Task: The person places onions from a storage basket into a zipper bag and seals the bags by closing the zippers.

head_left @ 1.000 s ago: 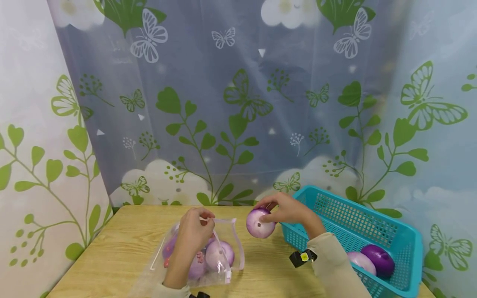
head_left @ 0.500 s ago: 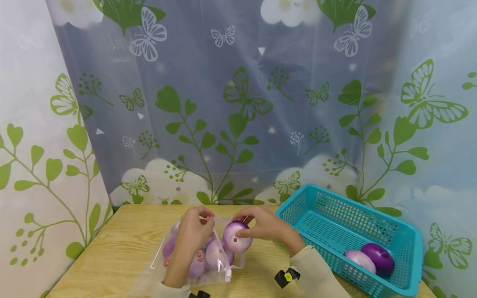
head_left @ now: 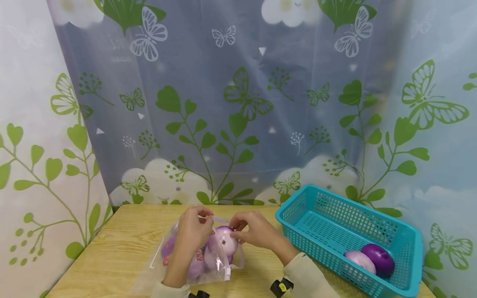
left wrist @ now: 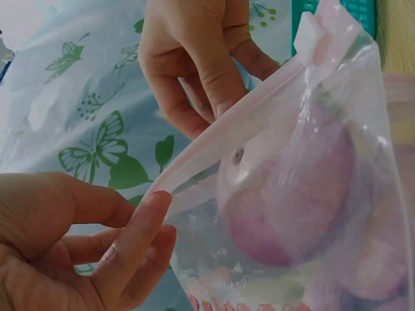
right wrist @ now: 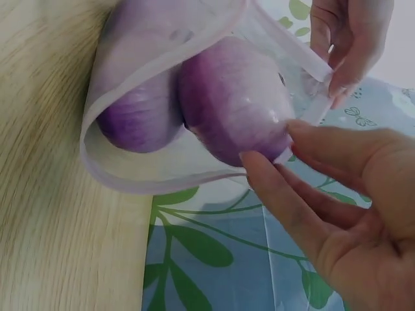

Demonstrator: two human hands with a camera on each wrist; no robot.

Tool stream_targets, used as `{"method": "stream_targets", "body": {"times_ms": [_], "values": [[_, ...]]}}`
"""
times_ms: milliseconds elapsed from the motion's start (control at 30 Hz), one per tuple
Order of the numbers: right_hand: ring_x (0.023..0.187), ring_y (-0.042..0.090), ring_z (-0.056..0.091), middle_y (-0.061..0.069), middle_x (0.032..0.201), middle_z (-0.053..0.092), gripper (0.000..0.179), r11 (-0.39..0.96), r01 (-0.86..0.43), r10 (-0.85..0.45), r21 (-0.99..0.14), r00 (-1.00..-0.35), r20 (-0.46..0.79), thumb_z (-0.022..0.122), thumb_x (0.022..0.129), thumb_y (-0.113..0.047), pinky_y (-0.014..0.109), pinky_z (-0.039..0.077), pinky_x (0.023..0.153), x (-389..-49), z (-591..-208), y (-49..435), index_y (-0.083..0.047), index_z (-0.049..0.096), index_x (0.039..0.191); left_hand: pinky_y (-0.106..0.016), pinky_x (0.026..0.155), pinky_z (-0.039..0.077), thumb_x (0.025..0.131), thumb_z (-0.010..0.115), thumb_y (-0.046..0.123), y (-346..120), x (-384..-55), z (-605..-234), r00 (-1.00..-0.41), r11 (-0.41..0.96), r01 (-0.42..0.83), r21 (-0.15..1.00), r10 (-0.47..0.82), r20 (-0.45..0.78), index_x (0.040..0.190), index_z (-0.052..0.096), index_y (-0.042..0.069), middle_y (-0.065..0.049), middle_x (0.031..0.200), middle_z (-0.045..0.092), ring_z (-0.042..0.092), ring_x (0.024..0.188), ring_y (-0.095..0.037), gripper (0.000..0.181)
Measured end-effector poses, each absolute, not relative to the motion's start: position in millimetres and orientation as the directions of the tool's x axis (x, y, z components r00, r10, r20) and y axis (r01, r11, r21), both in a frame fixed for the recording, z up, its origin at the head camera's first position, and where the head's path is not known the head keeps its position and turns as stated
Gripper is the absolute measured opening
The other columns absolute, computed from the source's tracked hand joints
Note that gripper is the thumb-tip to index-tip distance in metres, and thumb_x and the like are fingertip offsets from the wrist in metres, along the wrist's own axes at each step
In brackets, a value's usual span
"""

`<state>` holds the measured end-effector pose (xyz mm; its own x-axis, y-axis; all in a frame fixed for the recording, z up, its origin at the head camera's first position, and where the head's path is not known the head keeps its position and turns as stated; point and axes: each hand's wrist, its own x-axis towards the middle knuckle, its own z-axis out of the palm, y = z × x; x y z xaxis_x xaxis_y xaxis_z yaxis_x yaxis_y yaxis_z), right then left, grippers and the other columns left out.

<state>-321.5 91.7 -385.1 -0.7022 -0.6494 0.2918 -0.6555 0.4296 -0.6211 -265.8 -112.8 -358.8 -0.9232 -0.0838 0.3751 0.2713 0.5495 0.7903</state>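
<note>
Head view: the onion [head_left: 225, 241] lies in the mouth of the bag [head_left: 242, 260], left of my nearer right hand [head_left: 254, 228], touching it; whether gripped I cannot tell. My left hand [head_left: 193, 230] pinches the bag.

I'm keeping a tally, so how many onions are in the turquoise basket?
2. A pale onion and, right of it, a dark purple onion, both toward the right end of the turquoise basket. Its near side could hide more.

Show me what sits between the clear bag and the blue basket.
In the head view, the person's right grip and forearm span much of the stretch from clear bag to blue basket, with wooden table showing around them.
</note>
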Motion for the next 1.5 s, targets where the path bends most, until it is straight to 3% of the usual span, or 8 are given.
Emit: {"method": "stream_targets", "body": {"times_ms": [233,367,500,633,767,1000,1300,1500], "values": [[0.101,0.028,0.075,0.014,0.116,0.074,0.03,0.378,-0.668,-0.722,-0.641,-0.646,0.248,0.077,0.087,0.003,0.019,0.064,0.076,-319.8,-384.8,92.9,-0.005,0.07,0.115,-0.024,0.061,0.061,0.087,0.064,-0.001,-114.3,-267.0,-360.5,-0.914,0.569,0.271,0.777,-0.101,0.393,0.094,0.075,-0.001,-0.02,0.103,0.068,0.074,0.078,-0.021,0.013],[0.097,0.027,0.076,0.014,0.112,0.074,0.025,0.363,-0.665,-0.711,-0.653,-0.651,0.267,0.078,0.088,0.002,0.017,0.063,0.074,-319.2,-388.8,87.4,-0.004,0.07,0.111,-0.024,0.061,0.061,0.087,0.063,-0.001,-114.6,-267.4,-360.8,-0.912,0.568,0.27,0.777,-0.107,0.396,0.094,0.074,-0.001,-0.02,0.102,0.068,0.074,0.081,-0.023,0.014],[0.088,0.016,0.076,0.012,0.101,0.075,0.014,0.366,-0.659,-0.68,-0.657,-0.671,0.295,0.078,0.088,-0.001,0.014,0.061,0.07,-317.2,-393.3,78.8,-0.004,0.07,0.1,-0.024,0.059,0.061,0.087,0.062,-0.001,-114.3,-267.8,-360.1,-0.914,0.553,0.269,0.788,-0.112,0.391,0.095,0.074,-0.002,-0.022,0.106,0.068,0.074,0.082,-0.025,0.015],[0.085,0.009,0.075,0.01,0.097,0.077,0.009,0.354,-0.673,-0.684,-0.649,-0.66,0.311,0.074,0.09,0.001,0.012,0.06,0.071,-314.5,-396.7,71.5,-0.005,0.072,0.097,-0.03,0.066,0.064,0.087,0.062,0.0,-114.2,-267.8,-359.0,-0.907,0.57,0.274,0.775,-0.115,0.405,0.095,0.075,-0.001,-0.022,0.111,0.069,0.074,0.088,-0.029,0.015],[0.09,0.012,0.075,0.01,0.101,0.078,0.016,0.356,-0.671,-0.703,-0.651,-0.651,0.286,0.071,0.091,0.005,0.012,0.059,0.076,-312.6,-398.5,69.5,-0.006,0.074,0.102,-0.036,0.072,0.066,0.086,0.062,0.0,-114.6,-267.2,-358.2,-0.901,0.579,0.283,0.765,-0.114,0.419,0.095,0.075,-0.001,-0.022,0.11,0.069,0.074,0.089,-0.031,0.016],[0.094,0.017,0.076,0.012,0.107,0.076,0.014,0.39,-0.66,-0.708,-0.642,-0.661,0.25,0.072,0.093,-0.001,0.013,0.059,0.075,-315.6,-391.4,81.1,-0.006,0.074,0.106,-0.036,0.073,0.065,0.087,0.062,0.0,-114.3,-266.1,-357.4,-0.906,0.572,0.266,0.776,-0.127,0.404,0.095,0.075,0.0,-0.02,0.11,0.069,0.073,0.091,-0.03,0.016],[0.096,0.02,0.076,0.011,0.114,0.075,0.019,0.449,-0.726,-0.722,-0.521,-0.639,0.267,0.072,0.095,-0.007,0.018,0.061,0.079,-323.2,-356.0,115.6,-0.008,0.073,0.114,-0.022,0.06,0.062,0.088,0.06,-0.001,-115.5,-264.9,-356.6,-0.916,0.521,0.262,0.813,-0.133,0.38,0.098,0.074,-0.003,-0.022,0.111,0.067,0.072,0.088,-0.028,0.016],[0.093,0.018,0.075,0.009,0.112,0.074,0.019,0.528,-0.73,-0.74,-0.433,-0.646,0.186,0.07,0.097,-0.01,0.023,0.062,0.082,-330.7,-329.2,150.3,-0.009,0.072,0.115,-0.019,0.055,0.06,0.089,0.059,-0.002,-115.7,-265.3,-355.8,-0.911,0.496,0.271,0.825,-0.143,0.386,0.099,0.073,-0.004,-0.024,0.111,0.066,0.072,0.086,-0.028,0.017]]}}
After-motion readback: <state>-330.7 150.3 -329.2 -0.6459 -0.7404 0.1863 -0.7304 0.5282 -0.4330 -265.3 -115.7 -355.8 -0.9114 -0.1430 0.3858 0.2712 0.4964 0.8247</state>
